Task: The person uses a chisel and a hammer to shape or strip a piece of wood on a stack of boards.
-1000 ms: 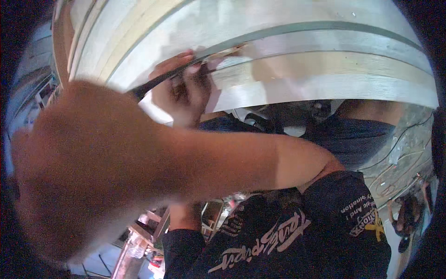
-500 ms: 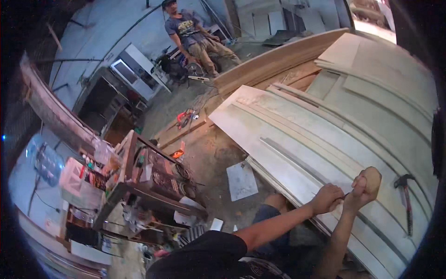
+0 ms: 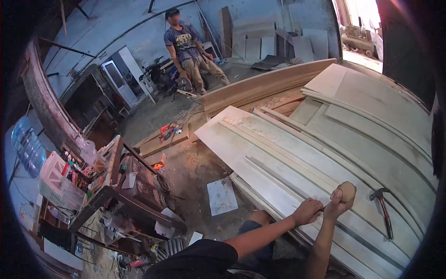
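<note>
My left hand [image 3: 306, 211] is closed over the pale boards [image 3: 278, 197], near a long thin grey strip [image 3: 269, 172]. A small dark piece shows between its fingers and my other hand; what it belongs to is hidden. Just to the right, my right hand [image 3: 333, 207] is raised with its fingers wrapped round a rounded tan block [image 3: 346, 191], wood-like in colour. The two hands are close together. A claw hammer [image 3: 383, 211] with a dark head and a red and black handle lies on the boards to the right.
A wooden bench [image 3: 134, 204] cluttered with tools stands at left, near a large blue water bottle [image 3: 29, 146]. White sheet [image 3: 222, 196], orange tool [image 3: 160, 162] and red power tool [image 3: 167, 131] lie on the floor. A person [image 3: 188, 46] is at the far wall beyond stacked planks [image 3: 269, 86].
My view has tilted up and turned right, so the scene sits further left. Both hands keep their closed grips close together, and the hammer lies where it was.
</note>
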A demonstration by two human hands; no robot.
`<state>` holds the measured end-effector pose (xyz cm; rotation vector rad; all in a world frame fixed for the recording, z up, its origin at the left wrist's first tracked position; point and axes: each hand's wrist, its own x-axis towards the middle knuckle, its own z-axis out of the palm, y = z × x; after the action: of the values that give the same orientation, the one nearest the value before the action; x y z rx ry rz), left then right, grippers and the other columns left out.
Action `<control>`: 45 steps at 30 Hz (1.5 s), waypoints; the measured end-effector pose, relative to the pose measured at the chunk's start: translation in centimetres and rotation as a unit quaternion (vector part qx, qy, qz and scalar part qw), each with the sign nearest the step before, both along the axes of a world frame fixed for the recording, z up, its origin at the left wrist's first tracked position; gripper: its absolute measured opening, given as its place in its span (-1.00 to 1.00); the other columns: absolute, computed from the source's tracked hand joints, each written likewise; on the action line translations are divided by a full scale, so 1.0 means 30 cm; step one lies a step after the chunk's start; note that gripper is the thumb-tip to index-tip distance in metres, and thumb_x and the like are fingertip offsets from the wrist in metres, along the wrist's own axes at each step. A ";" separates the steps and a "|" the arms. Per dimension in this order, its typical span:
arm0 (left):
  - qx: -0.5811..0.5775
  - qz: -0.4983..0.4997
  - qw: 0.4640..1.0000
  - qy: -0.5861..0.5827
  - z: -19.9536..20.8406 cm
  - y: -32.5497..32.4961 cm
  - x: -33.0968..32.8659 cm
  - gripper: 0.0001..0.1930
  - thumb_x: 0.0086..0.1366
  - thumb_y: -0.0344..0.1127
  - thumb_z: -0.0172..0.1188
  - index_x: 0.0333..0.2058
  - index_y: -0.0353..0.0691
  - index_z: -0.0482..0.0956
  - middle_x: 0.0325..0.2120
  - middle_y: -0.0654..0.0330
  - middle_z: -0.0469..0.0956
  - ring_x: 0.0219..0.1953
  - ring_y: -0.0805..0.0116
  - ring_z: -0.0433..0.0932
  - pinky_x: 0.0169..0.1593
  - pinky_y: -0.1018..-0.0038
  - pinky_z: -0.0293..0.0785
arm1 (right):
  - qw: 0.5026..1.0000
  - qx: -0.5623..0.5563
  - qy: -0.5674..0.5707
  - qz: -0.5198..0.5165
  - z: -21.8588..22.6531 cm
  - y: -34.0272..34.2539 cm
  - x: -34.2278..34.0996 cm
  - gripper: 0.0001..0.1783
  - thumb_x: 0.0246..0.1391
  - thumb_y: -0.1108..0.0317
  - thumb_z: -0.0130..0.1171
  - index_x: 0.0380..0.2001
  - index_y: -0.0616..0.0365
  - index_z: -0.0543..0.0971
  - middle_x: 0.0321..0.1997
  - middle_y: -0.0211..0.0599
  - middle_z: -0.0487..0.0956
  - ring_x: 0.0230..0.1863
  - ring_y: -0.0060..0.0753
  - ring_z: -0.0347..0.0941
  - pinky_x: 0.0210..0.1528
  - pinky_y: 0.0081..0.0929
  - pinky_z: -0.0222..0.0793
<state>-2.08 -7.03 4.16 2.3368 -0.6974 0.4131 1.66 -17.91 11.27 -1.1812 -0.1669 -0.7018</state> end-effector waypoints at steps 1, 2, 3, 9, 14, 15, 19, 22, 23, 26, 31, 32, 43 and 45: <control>0.013 0.006 1.000 0.008 -0.004 0.002 0.002 -0.82 0.14 -0.36 0.19 -0.28 -0.17 0.43 -0.36 0.15 0.46 -0.19 0.12 0.47 -0.07 0.24 0.30 | 1.000 0.003 0.000 0.000 -0.007 0.004 -0.003 -0.59 -0.02 0.09 0.27 -0.34 0.21 0.40 -0.45 -0.45 0.34 -0.46 -0.55 0.25 -0.41 -0.59 0.21; 0.026 0.011 0.999 0.016 -0.008 0.002 0.002 -0.82 0.14 -0.36 0.19 -0.27 -0.17 0.43 -0.36 0.15 0.46 -0.19 0.12 0.47 -0.07 0.25 0.30 | 1.000 0.005 0.001 0.001 -0.009 0.004 -0.008 -0.58 -0.02 0.09 0.28 -0.33 0.20 0.40 -0.43 -0.44 0.35 -0.45 -0.55 0.26 -0.41 -0.60 0.21; 0.025 0.010 1.000 0.016 -0.012 0.005 0.000 -0.82 0.14 -0.36 0.19 -0.27 -0.17 0.43 -0.36 0.15 0.46 -0.19 0.12 0.47 -0.07 0.25 0.30 | 1.000 0.004 0.001 -0.001 -0.003 0.006 -0.015 -0.58 -0.02 0.09 0.28 -0.33 0.20 0.40 -0.43 -0.44 0.35 -0.45 -0.55 0.26 -0.41 -0.60 0.21; -0.007 0.001 1.000 -0.015 -0.012 0.008 -0.006 -0.82 0.15 -0.37 0.18 -0.27 -0.17 0.40 -0.37 0.14 0.45 -0.19 0.13 0.47 -0.07 0.25 0.31 | 0.996 -0.005 -0.065 -0.068 0.010 0.041 -0.046 -0.65 0.10 0.13 0.16 -0.31 0.21 0.36 -0.53 -0.44 0.34 -0.60 -0.66 0.20 -0.59 -0.65 0.12; -0.011 0.000 1.000 -0.018 0.006 0.002 -0.011 -0.83 0.15 -0.38 0.16 -0.28 -0.18 0.39 -0.37 0.14 0.44 -0.19 0.12 0.47 -0.06 0.24 0.31 | 0.985 -0.120 -0.110 -0.056 -0.038 0.001 -0.029 -0.64 0.10 0.14 0.15 -0.28 0.21 0.35 -0.53 -0.44 0.32 -0.61 -0.64 0.17 -0.57 -0.64 0.14; -0.013 0.001 1.000 -0.017 0.005 -0.001 -0.015 -0.83 0.15 -0.38 0.16 -0.28 -0.18 0.39 -0.37 0.14 0.44 -0.19 0.12 0.47 -0.06 0.24 0.31 | 0.985 -0.121 -0.109 -0.056 -0.018 0.004 -0.042 -0.64 0.10 0.14 0.15 -0.28 0.21 0.35 -0.53 -0.44 0.32 -0.61 -0.64 0.17 -0.57 -0.64 0.14; 0.004 0.008 1.000 -0.013 -0.013 0.010 -0.006 -0.82 0.15 -0.37 0.16 -0.27 -0.19 0.39 -0.35 0.13 0.44 -0.20 0.11 0.47 -0.04 0.24 0.31 | 0.994 -0.051 -0.089 -0.022 0.048 0.034 -0.035 -0.59 0.14 0.11 0.16 -0.20 0.26 0.38 -0.52 -0.44 0.33 -0.60 -0.68 0.16 -0.57 -0.67 0.13; 0.018 0.007 1.000 -0.001 -0.027 0.007 0.004 -0.82 0.16 -0.36 0.16 -0.27 -0.20 0.40 -0.35 0.12 0.44 -0.20 0.10 0.47 -0.04 0.24 0.31 | 0.997 -0.014 -0.074 0.017 0.035 0.009 -0.004 -0.55 0.17 0.08 0.18 -0.14 0.28 0.40 -0.51 -0.43 0.35 -0.60 -0.70 0.17 -0.58 -0.70 0.11; 0.010 0.000 1.000 -0.001 -0.029 0.006 0.007 -0.81 0.16 -0.35 0.16 -0.26 -0.21 0.40 -0.35 0.11 0.45 -0.20 0.10 0.47 -0.04 0.24 0.31 | 0.997 0.008 -0.051 0.051 0.032 -0.001 0.003 -0.53 0.18 0.07 0.19 -0.11 0.29 0.40 -0.50 -0.42 0.36 -0.61 -0.70 0.17 -0.59 -0.71 0.11; 0.010 0.014 0.999 0.037 -0.045 0.011 0.015 -0.84 0.19 -0.31 0.15 -0.27 -0.18 0.46 -0.32 0.12 0.48 -0.13 0.10 0.47 0.01 0.21 0.32 | 0.997 0.027 -0.054 0.046 0.028 -0.006 0.021 -0.51 0.17 0.05 0.20 -0.09 0.27 0.40 -0.49 -0.42 0.37 -0.61 -0.70 0.17 -0.60 -0.72 0.11; 0.017 0.013 0.999 0.040 -0.014 0.018 0.009 -0.83 0.19 -0.29 0.15 -0.26 -0.18 0.45 -0.32 0.12 0.48 -0.14 0.10 0.47 0.01 0.20 0.31 | 0.996 0.030 -0.070 0.052 0.033 0.006 0.016 -0.50 0.17 0.00 0.20 -0.13 0.26 0.42 -0.48 -0.42 0.37 -0.60 -0.70 0.18 -0.59 -0.72 0.10; 0.019 0.011 0.999 0.047 -0.003 0.013 0.001 -0.83 0.19 -0.29 0.16 -0.26 -0.18 0.45 -0.32 0.11 0.48 -0.13 0.10 0.47 0.01 0.20 0.31 | 0.997 0.024 -0.060 0.046 0.034 0.007 0.004 -0.50 0.17 -0.02 0.20 -0.17 0.24 0.41 -0.47 -0.42 0.36 -0.60 -0.69 0.18 -0.58 -0.71 0.11; -0.066 0.046 0.981 0.176 -0.081 0.060 0.022 -0.81 0.21 -0.35 0.05 -0.27 -0.22 0.59 -0.39 -0.04 0.60 -0.26 -0.06 0.57 -0.14 0.05 0.42 | 0.912 -0.397 -0.101 0.022 0.247 -0.179 -0.154 -0.89 0.10 0.51 0.23 -0.32 0.24 0.50 -0.30 -0.26 0.54 -0.25 -0.43 0.44 -0.16 -0.41 0.40; -0.076 0.041 0.996 0.034 0.018 0.038 0.007 -0.77 0.20 -0.33 0.14 -0.20 -0.31 0.53 -0.38 -0.04 0.60 -0.23 -0.06 0.56 -0.10 0.05 0.38 | 0.926 -0.361 0.093 0.067 0.342 -0.234 -0.133 -0.75 0.12 0.40 0.26 -0.14 0.26 0.57 -0.25 -0.30 0.61 -0.20 -0.44 0.53 -0.09 -0.48 0.42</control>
<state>-1.88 -5.89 4.69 2.2300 -0.5213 0.4064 -2.35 -24.92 21.52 -1.9137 -0.3635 -0.4021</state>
